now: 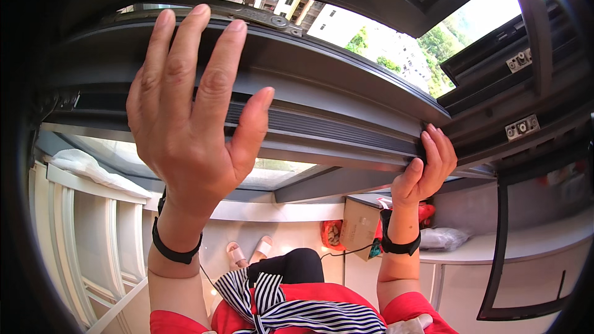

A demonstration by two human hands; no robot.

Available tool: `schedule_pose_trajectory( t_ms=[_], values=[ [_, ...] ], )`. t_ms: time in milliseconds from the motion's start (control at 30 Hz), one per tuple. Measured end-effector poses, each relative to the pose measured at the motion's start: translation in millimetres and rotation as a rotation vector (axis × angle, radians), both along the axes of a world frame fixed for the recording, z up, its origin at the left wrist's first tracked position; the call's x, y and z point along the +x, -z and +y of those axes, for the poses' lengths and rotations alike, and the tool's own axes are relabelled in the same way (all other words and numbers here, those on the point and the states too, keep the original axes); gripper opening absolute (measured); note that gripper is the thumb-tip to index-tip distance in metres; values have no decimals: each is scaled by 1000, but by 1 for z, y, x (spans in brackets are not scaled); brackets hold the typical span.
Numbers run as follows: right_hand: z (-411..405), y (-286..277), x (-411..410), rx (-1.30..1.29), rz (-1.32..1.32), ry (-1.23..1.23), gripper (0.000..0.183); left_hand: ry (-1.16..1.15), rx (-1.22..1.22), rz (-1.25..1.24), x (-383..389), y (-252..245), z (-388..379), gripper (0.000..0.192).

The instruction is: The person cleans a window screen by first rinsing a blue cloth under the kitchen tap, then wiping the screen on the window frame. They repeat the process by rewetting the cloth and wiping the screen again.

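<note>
Several dark grey metal rails of a window frame (325, 88) stretch across the view before me. Spread over the left part of the frame is my left hand (190, 111), its fingers apart and nothing visible in it. Its fingertips reach the far rail, close to a metal window hinge arm (267, 17). At the frame's right corner, my right hand (427, 167) has its fingertips at the rail and its thumb below them. Whether it grips the rail or only touches it, I cannot tell. Ridged dark strips (325, 125) run between the hands.
Small metal fittings (522, 127) sit on the right jamb. A dark-framed panel (492, 260) stands at lower right, beside a counter (468, 253) with a plastic bag (441, 239). Below are a cardboard box (359, 222), a red bag (332, 235) and a white railing (93, 181).
</note>
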State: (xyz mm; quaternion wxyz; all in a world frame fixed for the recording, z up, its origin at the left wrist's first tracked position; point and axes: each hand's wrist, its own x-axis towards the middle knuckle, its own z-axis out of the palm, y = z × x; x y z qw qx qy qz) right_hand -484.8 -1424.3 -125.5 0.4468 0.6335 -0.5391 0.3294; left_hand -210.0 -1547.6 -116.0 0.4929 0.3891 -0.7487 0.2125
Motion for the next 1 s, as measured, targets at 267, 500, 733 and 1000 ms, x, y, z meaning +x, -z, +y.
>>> schedule_pose_trajectory(
  t_ms=[267, 500, 733, 1000],
  values=[
    [0, -1, -1, -14, -1, -9, 34, -9, -29, 7, -3, 1, -2, 38],
    [0, -1, -3, -3, -9, -15, 32, -8, -52, 18, -4, 3, -3, 37],
    [1, -3, -1, 0, -14, 6, 32, 12, -39, 42, -5, 2, -1, 39],
    [-2, -3, -3, -13, 12, 4, 32, -6, -43, 56, -7, 0, -2, 38]
  ],
)
